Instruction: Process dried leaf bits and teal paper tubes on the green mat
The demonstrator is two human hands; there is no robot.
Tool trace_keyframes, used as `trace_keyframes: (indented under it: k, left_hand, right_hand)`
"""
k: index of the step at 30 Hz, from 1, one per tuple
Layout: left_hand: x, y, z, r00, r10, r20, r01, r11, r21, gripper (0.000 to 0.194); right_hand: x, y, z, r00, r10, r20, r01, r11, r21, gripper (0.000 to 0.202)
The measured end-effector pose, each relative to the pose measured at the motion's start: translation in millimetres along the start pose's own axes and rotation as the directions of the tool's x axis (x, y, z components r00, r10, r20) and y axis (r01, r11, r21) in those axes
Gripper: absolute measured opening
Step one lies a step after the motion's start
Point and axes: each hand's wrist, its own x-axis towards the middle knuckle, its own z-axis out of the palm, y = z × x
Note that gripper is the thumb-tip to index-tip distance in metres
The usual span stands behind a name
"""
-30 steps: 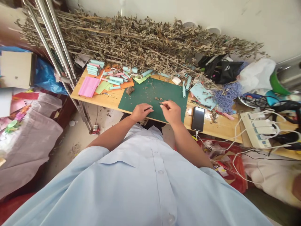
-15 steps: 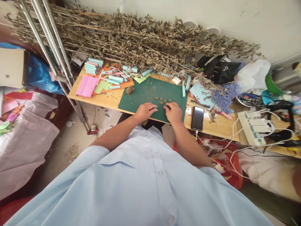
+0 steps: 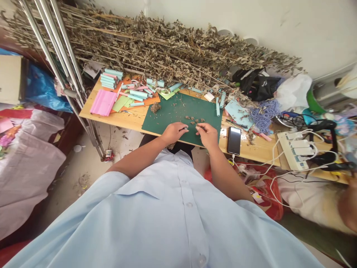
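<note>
Left hand (image 3: 173, 133) pinches a small piece (image 3: 186, 128) above green mat (image 3: 170, 111), near its front edge; slack grip could drop it. Dried clumps (image 3: 192, 122) just beyond; knuckle brush could scatter them. Right hand (image 3: 208, 134): fingertips close, can't tell if gripping.

Clumps (image 3: 192, 123) on mat (image 3: 167, 116) — phone (image 3: 234, 140) right, paper rolls (image 3: 136, 94) back left — plant stalks (image 3: 156, 44) behind.
</note>
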Motion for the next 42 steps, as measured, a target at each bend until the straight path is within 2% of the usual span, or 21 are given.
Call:
trace_keyframes:
  k: [2,5,9,11,14,16,22,27,32,36,42]
  left_hand:
    - [-0.5,-0.9,0.6,1.0,0.004,-0.001,-0.004,1.0,-0.003,0.021]
    - [-1.4,-1.2,0.7,1.0,0.016,0.0,-0.016,1.0,0.004,0.022]
    - [-1.7,-0.1,-1.3,0.999,0.04,0.021,-0.04,0.999,0.02,0.026]
    - [-1.6,0.5,-2.4,0.998,0.047,0.034,-0.048,0.998,0.03,0.027]
    - [-1.9,0.9,-3.1,0.997,0.061,0.043,-0.063,0.997,0.051,0.026]
    - [-2.4,0.9,-3.0,0.996,0.07,0.049,-0.073,0.995,0.065,0.026]
    - [-2.9,-0.7,-0.5,0.993,0.098,0.058,-0.102,0.992,0.073,0.03]
    - [-3.1,-3.3,2.5,0.993,0.105,0.053,-0.109,0.992,0.066,0.03]
    - [-3.1,-3.3,3.3,0.993,0.105,0.048,-0.107,0.993,0.042,0.032]
    - [-3.1,-1.8,2.3,0.994,0.097,0.053,-0.099,0.994,0.043,0.034]
    - [-3.7,-1.4,2.2,0.995,0.089,0.045,-0.09,0.996,0.016,0.033]
  right_hand:
    - [-5.5,-10.2,2.7,1.0,0.024,0.015,-0.025,0.997,0.077,0.036]
    - [-11.7,-24.5,7.5,0.999,-0.007,0.043,0.002,0.992,0.123,0.035]
    - [-16.8,-38.4,11.1,0.992,-0.069,0.108,0.062,0.996,0.061,0.033]
    - [-18.4,-44.4,11.0,0.982,-0.139,0.131,0.143,0.989,-0.022,0.029]
    - [-19.6,-52.8,9.6,0.941,-0.282,0.19,0.31,0.941,-0.138,0.02]
    - [-19.1,-57.3,8.5,0.918,-0.32,0.235,0.364,0.915,-0.176,0.018]
    - [-14.1,-63.5,6.3,0.934,-0.223,0.28,0.299,0.915,-0.27,0.019]
    - [-10.2,-63.8,5.3,0.93,-0.21,0.302,0.307,0.895,-0.324,0.018]
    - [-9.4,-60.6,8.2,0.947,-0.203,0.25,0.283,0.896,-0.342,0.024]
    - [-10.2,-64.3,7.7,0.929,-0.245,0.277,0.347,0.838,-0.421,0.012]
    - [-9.2,-64.1,3.4,0.888,-0.315,0.335,0.445,0.771,-0.455,0.013]
